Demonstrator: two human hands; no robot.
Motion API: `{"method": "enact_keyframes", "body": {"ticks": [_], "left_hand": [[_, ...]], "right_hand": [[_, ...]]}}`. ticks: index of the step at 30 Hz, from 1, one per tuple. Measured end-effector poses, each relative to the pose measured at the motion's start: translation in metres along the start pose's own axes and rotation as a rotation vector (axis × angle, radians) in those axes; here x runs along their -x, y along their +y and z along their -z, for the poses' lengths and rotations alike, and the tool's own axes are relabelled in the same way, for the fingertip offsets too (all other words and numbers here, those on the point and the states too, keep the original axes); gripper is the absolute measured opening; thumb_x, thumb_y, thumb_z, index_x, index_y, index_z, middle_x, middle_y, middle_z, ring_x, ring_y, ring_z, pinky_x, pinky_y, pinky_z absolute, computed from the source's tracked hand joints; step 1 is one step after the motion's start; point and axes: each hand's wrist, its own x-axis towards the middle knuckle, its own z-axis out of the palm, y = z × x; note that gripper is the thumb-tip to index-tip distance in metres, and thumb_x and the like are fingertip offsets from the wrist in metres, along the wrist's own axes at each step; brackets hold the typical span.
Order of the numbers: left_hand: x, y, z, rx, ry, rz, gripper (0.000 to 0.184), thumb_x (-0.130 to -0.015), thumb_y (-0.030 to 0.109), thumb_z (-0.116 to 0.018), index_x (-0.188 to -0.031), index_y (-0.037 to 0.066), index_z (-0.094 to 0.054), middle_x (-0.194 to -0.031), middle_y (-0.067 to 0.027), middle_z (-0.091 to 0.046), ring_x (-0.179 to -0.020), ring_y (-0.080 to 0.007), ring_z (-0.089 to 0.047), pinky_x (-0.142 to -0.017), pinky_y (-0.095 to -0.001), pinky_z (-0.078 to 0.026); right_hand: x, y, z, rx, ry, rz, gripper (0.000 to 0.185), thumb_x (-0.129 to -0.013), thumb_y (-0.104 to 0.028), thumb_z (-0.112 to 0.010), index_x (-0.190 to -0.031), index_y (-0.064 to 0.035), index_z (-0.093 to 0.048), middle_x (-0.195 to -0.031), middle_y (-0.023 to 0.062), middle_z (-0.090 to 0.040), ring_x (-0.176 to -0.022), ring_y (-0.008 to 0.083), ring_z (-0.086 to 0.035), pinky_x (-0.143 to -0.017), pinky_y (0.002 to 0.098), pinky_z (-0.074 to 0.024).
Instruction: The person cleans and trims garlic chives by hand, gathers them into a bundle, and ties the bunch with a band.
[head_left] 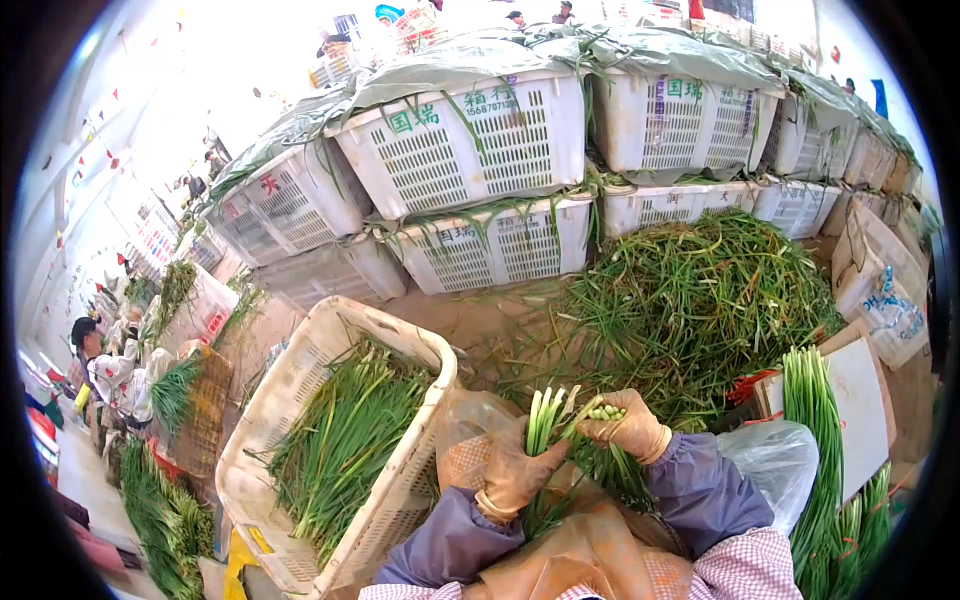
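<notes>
Near my lap, my left hand (520, 468), in a soiled glove, is closed around a small bunch of garlic chives (541, 420) with their pale stems pointing up. Beside it my gloved right hand (630, 425) grips a second bunch of chives (606, 411), pale cut ends toward the left hand and green leaves hanging below. The two bunches are close together; whether they touch is hard to tell. To the left stands a white plastic crate (405, 420) holding a layer of loose green chives (345, 450). A brown plastic apron (570, 555) covers my lap.
A large heap of loose leaves (710, 300) lies on the floor ahead. Stacked white crates (460, 145) form a wall behind it. At right, tied chives (812, 450) rest by a white board (858, 400). Another person (95, 350) works at far left.
</notes>
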Motion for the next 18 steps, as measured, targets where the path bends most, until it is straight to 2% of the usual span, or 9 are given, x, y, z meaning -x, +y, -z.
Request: {"method": "enact_keyframes", "body": {"ticks": [4, 6, 10, 12, 13, 14, 16, 17, 18], "left_hand": [[0.003, -0.004, 0.001, -0.094, 0.021, -0.041, 0.029, -0.074, 0.017, -0.072, -0.098, 0.002, -0.063, -0.081, -0.0033, -0.065, -0.071, -0.0108, -0.057, -0.065, -0.0270, -0.048], [0.002, -0.008, 0.001, -0.104, 0.016, -0.028, 0.030, -0.075, 0.017, -0.072, -0.099, 0.002, -0.063, -0.084, -0.0039, -0.066, -0.072, -0.0108, -0.058, -0.066, -0.0271, -0.048], [-0.003, -0.031, -0.001, -0.057, 0.031, -0.060, 0.028, -0.076, 0.013, -0.071, -0.100, 0.002, -0.063, -0.084, -0.0027, -0.066, -0.073, -0.0103, -0.058, -0.066, -0.0267, -0.048], [-0.002, -0.033, -0.001, -0.020, 0.027, -0.044, 0.027, -0.076, 0.011, -0.071, -0.100, 0.001, -0.063, -0.084, -0.0019, -0.066, -0.073, -0.0099, -0.058, -0.066, -0.0263, -0.048], [-0.003, -0.030, 0.000, 0.032, 0.003, -0.072, 0.031, -0.076, 0.020, -0.072, -0.100, 0.003, -0.064, -0.085, -0.0038, -0.066, -0.072, -0.0119, -0.060, -0.066, -0.0280, -0.049], [-0.003, -0.026, 0.000, 0.087, -0.024, -0.092, 0.036, -0.075, 0.030, -0.073, -0.099, 0.004, -0.065, -0.086, -0.0058, -0.067, -0.071, -0.0139, -0.061, -0.066, -0.0297, -0.050], [0.006, 0.021, 0.008, -0.522, 0.084, 0.069, 0.036, -0.073, 0.025, -0.074, -0.100, 0.003, -0.065, -0.085, -0.0058, -0.067, -0.075, -0.0168, -0.063, -0.070, -0.0335, -0.049], [0.010, 0.045, 0.012, -0.804, 0.102, 0.170, 0.036, -0.071, 0.023, -0.075, -0.100, 0.003, -0.065, -0.084, -0.0058, -0.067, -0.076, -0.0183, -0.063, -0.072, -0.0354, -0.049], [0.010, 0.035, 0.016, -0.292, 0.016, 0.315, 0.033, -0.072, 0.020, -0.074, -0.097, 0.002, -0.065, -0.082, -0.0073, -0.067, -0.071, -0.0179, -0.064, -0.063, -0.0341, -0.051]], "right_hand": [[0.004, 0.000, -0.007, 0.048, 0.033, 0.093, 0.018, -0.077, -0.011, -0.071, -0.087, 0.0021, -0.065, -0.072, 0.0016, -0.062, -0.063, 0.0074, -0.054, -0.055, 0.0223, -0.0447], [0.002, 0.009, -0.006, 0.226, 0.101, 0.216, 0.020, -0.077, -0.011, -0.070, -0.091, 0.0019, -0.065, -0.074, 0.0026, -0.063, -0.068, 0.0079, -0.055, -0.060, 0.0239, -0.0465], [0.007, 0.002, -0.013, 0.441, 0.212, 0.422, 0.015, -0.077, -0.009, -0.068, -0.089, -0.0006, -0.066, -0.073, 0.0001, -0.062, -0.067, 0.0047, -0.050, -0.060, 0.0239, -0.0453], [0.004, 0.010, -0.003, 0.470, 0.286, 0.415, 0.014, -0.076, -0.009, -0.068, -0.087, -0.0003, -0.065, -0.072, 0.0004, -0.061, -0.067, 0.0053, -0.050, -0.060, 0.0242, -0.0452], [0.002, 0.012, 0.000, 0.500, 0.361, 0.411, 0.014, -0.076, -0.010, -0.068, -0.085, 0.0000, -0.065, -0.071, 0.0007, -0.061, -0.066, 0.0059, -0.050, -0.060, 0.0244, -0.0451], [0.003, 0.002, 0.000, 0.466, 0.438, 0.474, 0.014, -0.074, -0.011, -0.067, -0.083, 0.0004, -0.065, -0.069, 0.0100, -0.061, -0.063, 0.0112, -0.056, -0.059, 0.0269, -0.0468], [-0.005, 0.002, 0.025, 0.474, 0.576, 0.690, 0.006, -0.074, -0.006, -0.064, -0.073, -0.0004, -0.060, -0.064, 0.0078, -0.058, -0.058, 0.0103, -0.052, -0.053, 0.0259, -0.0436], [-0.016, 0.003, 0.052, 0.703, 0.717, 0.943, 0.011, -0.076, -0.006, -0.062, -0.068, -0.0017, -0.056, -0.060, 0.0059, -0.053, -0.054, 0.0103, -0.047, -0.050, 0.0265, -0.0405], [-0.005, -0.007, 0.068, 0.640, 0.837, 0.763, 0.007, -0.077, -0.007, -0.062, -0.074, -0.0015, -0.059, -0.065, 0.0057, -0.057, -0.057, 0.0113, -0.051, -0.051, 0.0267, -0.0422]]}}
